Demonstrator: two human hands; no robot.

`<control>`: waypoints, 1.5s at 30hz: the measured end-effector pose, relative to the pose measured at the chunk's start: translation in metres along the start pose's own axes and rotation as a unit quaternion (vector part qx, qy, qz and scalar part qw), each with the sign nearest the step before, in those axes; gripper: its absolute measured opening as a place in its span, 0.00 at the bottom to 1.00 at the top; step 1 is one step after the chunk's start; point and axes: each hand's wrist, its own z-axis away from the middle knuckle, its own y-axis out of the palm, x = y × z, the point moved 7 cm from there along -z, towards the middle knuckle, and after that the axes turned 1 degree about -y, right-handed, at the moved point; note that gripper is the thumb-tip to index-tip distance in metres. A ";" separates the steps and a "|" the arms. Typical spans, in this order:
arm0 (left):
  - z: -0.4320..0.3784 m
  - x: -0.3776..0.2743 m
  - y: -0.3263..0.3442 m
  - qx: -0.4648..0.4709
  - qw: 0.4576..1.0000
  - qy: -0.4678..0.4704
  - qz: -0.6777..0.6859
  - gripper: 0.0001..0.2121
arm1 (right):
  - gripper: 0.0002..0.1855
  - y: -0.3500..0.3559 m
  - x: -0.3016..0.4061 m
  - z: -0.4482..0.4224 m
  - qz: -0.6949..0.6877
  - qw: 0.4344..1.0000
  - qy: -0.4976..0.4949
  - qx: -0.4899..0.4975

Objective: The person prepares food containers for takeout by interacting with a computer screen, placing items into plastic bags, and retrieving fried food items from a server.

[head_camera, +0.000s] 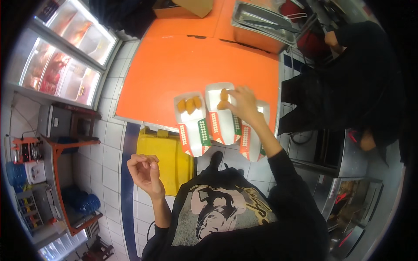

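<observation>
Three opened cardboard food boxes with red and green patterned sides rest at the near edge of an orange table [156,75]. Several golden breaded nuggets [190,106] lie in the left box [195,138]. Over the middle box [225,122] is my right hand [245,103], its thumb and fingertips at two nuggets [223,99]; whether it grips one I cannot tell. The right box [250,140] is partly hidden beneath my right hand and forearm. My left hand [145,173] is raised with curled fingers, holding nothing visible, in front of a yellow bin [166,163].
A deep steel pan [258,36] with tongs or a similar utensil stands at the table's back right. A brown cardboard box [183,11] is at the back. Another person [343,84] in dark clothes is at the right. A lit display fridge [65,55] stands left.
</observation>
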 end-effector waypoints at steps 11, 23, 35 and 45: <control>0.020 0.011 -0.044 -0.079 0.995 -0.057 -0.033 0.10 | 0.09 0.136 0.058 -0.071 0.132 0.972 -0.084 0.175; 0.006 0.013 -0.026 -0.062 0.997 -0.043 -0.026 0.10 | 0.21 0.062 -0.034 0.010 -0.707 0.646 0.259 0.122; -0.011 0.024 0.028 0.012 0.996 -0.076 -0.040 0.07 | 0.28 -0.031 -0.142 0.111 -0.226 0.925 0.306 0.002; -0.010 0.031 0.039 0.048 0.990 -0.106 -0.081 0.08 | 0.12 -0.055 -0.133 0.260 -0.263 0.814 0.439 -0.276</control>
